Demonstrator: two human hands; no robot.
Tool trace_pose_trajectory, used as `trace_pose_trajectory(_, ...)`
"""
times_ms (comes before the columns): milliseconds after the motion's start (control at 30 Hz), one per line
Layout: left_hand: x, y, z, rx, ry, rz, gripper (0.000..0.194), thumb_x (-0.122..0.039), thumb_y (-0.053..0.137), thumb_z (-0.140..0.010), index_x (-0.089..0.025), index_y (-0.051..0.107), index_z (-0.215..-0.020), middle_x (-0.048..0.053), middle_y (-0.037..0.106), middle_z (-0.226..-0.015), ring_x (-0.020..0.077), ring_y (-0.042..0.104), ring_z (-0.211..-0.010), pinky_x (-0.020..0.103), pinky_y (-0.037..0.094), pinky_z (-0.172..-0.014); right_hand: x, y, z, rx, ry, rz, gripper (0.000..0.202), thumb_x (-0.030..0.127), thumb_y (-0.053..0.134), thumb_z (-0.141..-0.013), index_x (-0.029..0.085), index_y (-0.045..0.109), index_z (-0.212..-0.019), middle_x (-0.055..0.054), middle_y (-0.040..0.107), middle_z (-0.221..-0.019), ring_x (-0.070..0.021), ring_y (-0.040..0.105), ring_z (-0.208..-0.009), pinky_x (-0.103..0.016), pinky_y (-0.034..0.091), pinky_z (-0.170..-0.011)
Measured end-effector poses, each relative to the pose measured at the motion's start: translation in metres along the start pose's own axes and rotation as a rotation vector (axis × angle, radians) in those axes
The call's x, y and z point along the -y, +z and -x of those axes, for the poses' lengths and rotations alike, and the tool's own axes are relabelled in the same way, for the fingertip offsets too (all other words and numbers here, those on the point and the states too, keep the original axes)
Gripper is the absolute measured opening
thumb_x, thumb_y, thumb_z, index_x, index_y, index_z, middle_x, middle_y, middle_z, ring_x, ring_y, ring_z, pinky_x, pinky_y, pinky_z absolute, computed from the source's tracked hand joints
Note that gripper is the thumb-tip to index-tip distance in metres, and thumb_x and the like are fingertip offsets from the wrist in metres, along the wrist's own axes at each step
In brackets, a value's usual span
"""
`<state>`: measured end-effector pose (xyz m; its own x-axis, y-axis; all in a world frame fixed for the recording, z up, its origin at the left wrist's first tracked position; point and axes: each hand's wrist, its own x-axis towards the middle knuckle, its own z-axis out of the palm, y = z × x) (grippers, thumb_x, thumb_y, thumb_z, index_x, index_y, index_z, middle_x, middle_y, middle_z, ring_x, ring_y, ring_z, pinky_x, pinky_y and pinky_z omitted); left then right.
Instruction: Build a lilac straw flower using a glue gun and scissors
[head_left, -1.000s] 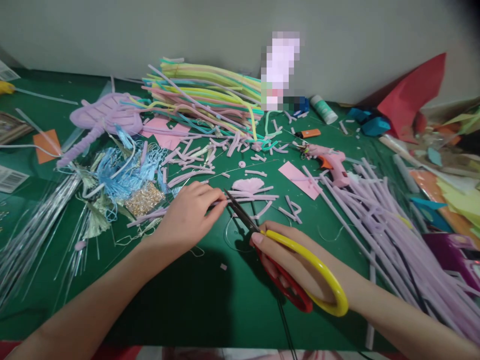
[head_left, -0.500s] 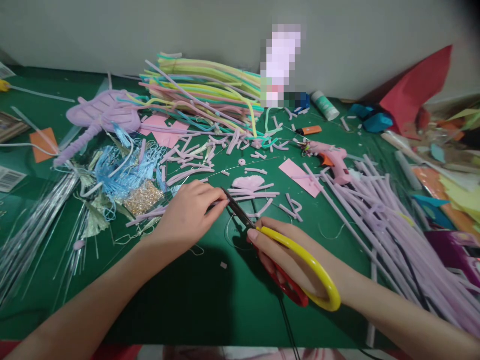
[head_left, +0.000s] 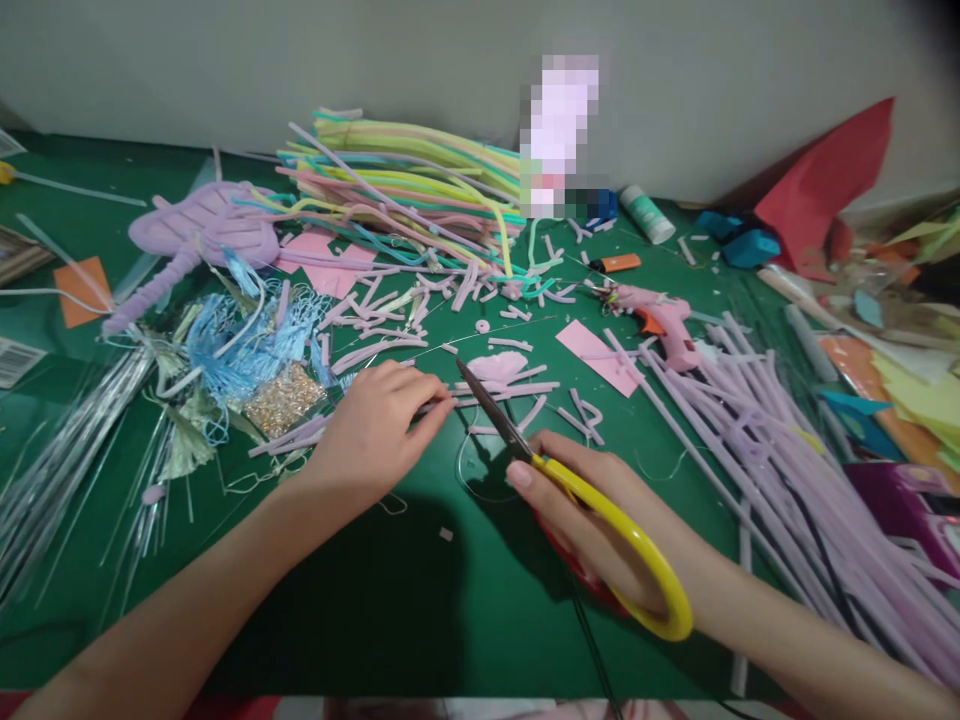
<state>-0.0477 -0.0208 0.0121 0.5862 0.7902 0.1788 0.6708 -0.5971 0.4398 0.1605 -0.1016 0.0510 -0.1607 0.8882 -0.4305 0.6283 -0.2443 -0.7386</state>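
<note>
Right hand (head_left: 592, 510) grips scissors (head_left: 615, 530) by the handles, blades near the left hand (head_left: 386, 415), whose fingers pinch a small, mostly hidden piece. Label (head_left: 16, 362) at left: barcode visible, text illegible.

Scissors (head_left: 491, 405), centre: dark grey blades; one handle loop was yellow, the other red. Table (head_left: 360, 620): plain green. Bundled stems (head_left: 420, 170), eleven o'clock: striped together in yellow, pink, teal and lilac. Ridged winged piece (head_left: 206, 225), ten o'clock: was lilac throughout. Tassels (head_left: 240, 345), nine o'clock: were light blue. Beads (head_left: 285, 400), nine o'clock: mingled gold and silver. Lighter (head_left: 621, 263), two o'clock: was orange, black-ended. Glue gun (head_left: 667, 325), three o'clock: pink body, orange trigger. Loose stems (head_left: 750, 430), three o'clock: were lilac.
</note>
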Motion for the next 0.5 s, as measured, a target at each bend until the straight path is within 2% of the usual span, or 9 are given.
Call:
trace_pose_trajectory(67,0.002,0.000,0.000,-0.013,0.001,-0.032,0.024,-0.028,0.047,-0.098,-0.016,0.066,-0.087,0.007,0.071,-0.087,0.0251,0.061,-0.089,0.040,0.046,-0.081,-0.002,-0.013,0.009,-0.042,0.020,0.038,0.037,0.059,0.047,-0.092,0.025,0.045,-0.078,0.006,0.044,-0.052,-0.0118,0.044,-0.045,-0.023,0.034,-0.046)
trace_pose_trajectory(133,0.005,0.000,0.001,-0.024,0.013,-0.090,0.024,-0.029,0.049,-0.096,-0.015,0.067,-0.091,0.009,0.070,-0.091,0.0276,0.061,-0.092,0.044,0.046,-0.084,-0.011,-0.028,0.016,-0.177,0.046,0.150,0.039,0.063,0.048,-0.087,0.025,0.049,-0.086,0.005,0.047,-0.052,-0.0132,0.045,-0.043,-0.025,0.031,-0.043)
trace_pose_trajectory(233,0.006,-0.001,0.003,-0.059,0.012,-0.143,0.027,-0.034,0.054,-0.094,-0.012,0.068,-0.102,0.013,0.067,-0.100,0.0311,0.060,-0.099,0.048,0.045,-0.089,-0.038,-0.045,0.020,-0.384,0.132,0.490,0.041,0.060,0.044,-0.086,0.022,0.053,-0.094,-0.001,0.059,-0.056,-0.0187,0.053,-0.044,-0.028,0.032,-0.046)
trace_pose_trajectory(300,0.004,-0.002,0.002,-0.081,-0.028,-0.108,0.031,-0.036,0.055,-0.094,-0.012,0.067,-0.109,0.014,0.065,-0.105,0.0308,0.059,-0.103,0.047,0.045,-0.090,-0.061,-0.049,0.021,-0.485,0.179,0.705,0.039,0.053,0.042,-0.088,0.018,0.054,-0.101,-0.004,0.060,-0.054,-0.0245,0.059,-0.046,-0.029,0.030,-0.046)
trace_pose_trajectory(333,0.002,-0.002,0.000,-0.072,-0.058,-0.078,0.033,-0.038,0.054,-0.094,-0.013,0.067,-0.113,0.014,0.064,-0.108,0.0303,0.058,-0.105,0.045,0.046,-0.090,-0.071,-0.050,0.022,-0.499,0.176,0.795,0.038,0.049,0.043,-0.089,0.017,0.054,-0.106,-0.004,0.061,-0.053,-0.0262,0.060,-0.046,-0.029,0.030,-0.047)
trace_pose_trajectory(400,-0.003,-0.002,-0.008,0.003,-0.098,-0.048,0.040,-0.042,0.054,-0.095,-0.014,0.063,-0.122,0.014,0.062,-0.117,0.0307,0.056,-0.112,0.044,0.045,-0.093,-0.084,-0.049,0.025,-0.439,0.111,0.927,0.034,0.042,0.045,-0.090,0.015,0.055,-0.108,-0.006,0.062,-0.053,-0.0277,0.061,-0.045,-0.028,0.028,-0.046)
trace_pose_trajectory(500,-0.012,0.001,-0.026,0.165,-0.056,-0.170,0.064,-0.050,0.061,-0.089,-0.010,0.052,-0.138,0.018,0.057,-0.128,0.0366,0.050,-0.119,0.049,0.040,-0.098,-0.078,-0.050,0.028,-0.409,0.007,1.001,0.030,0.041,0.054,-0.086,0.016,0.059,-0.102,-0.006,0.060,-0.050,-0.0305,0.060,-0.043,-0.029,0.024,-0.043)
